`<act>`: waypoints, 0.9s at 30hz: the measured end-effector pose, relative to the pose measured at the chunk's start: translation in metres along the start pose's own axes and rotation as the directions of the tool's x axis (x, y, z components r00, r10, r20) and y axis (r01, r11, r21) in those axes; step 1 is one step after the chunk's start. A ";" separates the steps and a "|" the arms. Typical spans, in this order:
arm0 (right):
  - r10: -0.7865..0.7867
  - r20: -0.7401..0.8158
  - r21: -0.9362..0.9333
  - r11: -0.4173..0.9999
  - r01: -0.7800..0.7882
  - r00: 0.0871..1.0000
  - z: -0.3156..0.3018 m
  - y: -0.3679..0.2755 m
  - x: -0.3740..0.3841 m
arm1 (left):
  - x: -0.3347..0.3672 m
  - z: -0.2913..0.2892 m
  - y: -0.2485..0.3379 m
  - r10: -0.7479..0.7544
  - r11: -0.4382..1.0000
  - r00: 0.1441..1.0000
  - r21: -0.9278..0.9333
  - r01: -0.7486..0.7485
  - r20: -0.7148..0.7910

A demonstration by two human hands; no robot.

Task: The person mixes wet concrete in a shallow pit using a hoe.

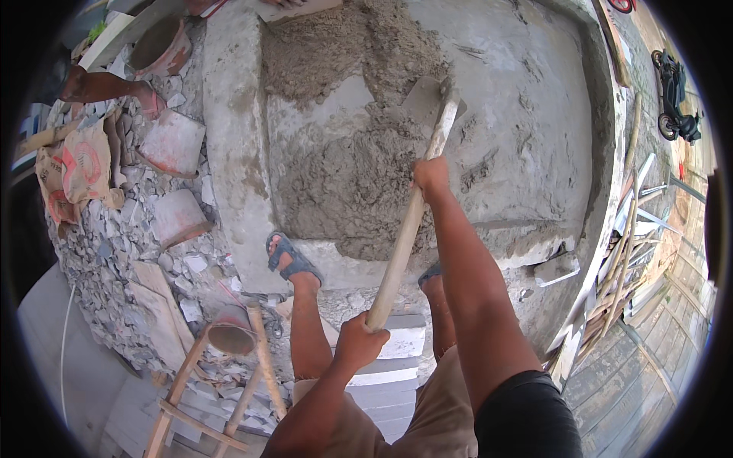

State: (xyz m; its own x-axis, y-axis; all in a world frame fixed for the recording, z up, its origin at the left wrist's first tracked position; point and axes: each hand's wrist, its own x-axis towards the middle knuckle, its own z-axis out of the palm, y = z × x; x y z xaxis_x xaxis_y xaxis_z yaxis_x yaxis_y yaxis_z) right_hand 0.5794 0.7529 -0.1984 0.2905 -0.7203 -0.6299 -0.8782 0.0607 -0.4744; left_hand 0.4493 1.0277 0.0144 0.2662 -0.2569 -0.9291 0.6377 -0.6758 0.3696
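A hoe [410, 229] with a long pale wooden handle slants across the middle of the view. My left hand [361, 343] is wrapped round the handle's near end. Farther up the shaft, my right hand [433, 179] grips it, closed. At the far end the metal hoe blade [424, 99] rests in wet grey mortar, its lower edge partly hidden. The thick, lumpy mortar [343, 179] is heaped in a shallow concrete basin [233, 145]. My sandalled left foot [290, 256] is on the basin's near rim; the right foot is mostly hidden behind my arm.
Rubble [122, 252], buckets [160, 49] and torn paper sacks [84, 168] lie left of the basin. Another person's leg [107, 85] shows there. A wooden ladder [183, 374] leans at lower left. Poles and planks [630, 259] line the right side, with a motorcycle [672, 95] beyond.
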 end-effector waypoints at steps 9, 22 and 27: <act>0.267 0.310 0.356 0.857 -0.372 0.912 -0.019 0.044 -0.239 | -0.175 -0.020 -0.105 0.161 0.965 0.962 0.239 -0.106 -0.221; 0.173 -0.237 -0.038 0.982 -0.187 0.956 -0.203 0.099 0.114 | 0.096 0.151 0.095 0.250 0.877 0.956 0.383 -0.289 0.151; 0.464 0.075 0.251 0.848 -0.467 0.883 -0.164 0.136 0.046 | 0.006 0.086 0.071 -0.034 0.894 0.979 0.445 -0.061 0.203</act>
State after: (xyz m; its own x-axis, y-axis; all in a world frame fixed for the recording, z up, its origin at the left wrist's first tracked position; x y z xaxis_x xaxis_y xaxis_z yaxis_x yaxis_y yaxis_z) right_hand 0.4106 0.6144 -0.1914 -0.1225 -0.5555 -0.8224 -0.7848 0.5615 -0.2624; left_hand 0.4343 0.9182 0.0335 0.0924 -0.3686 -0.9250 0.2321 -0.8954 0.3800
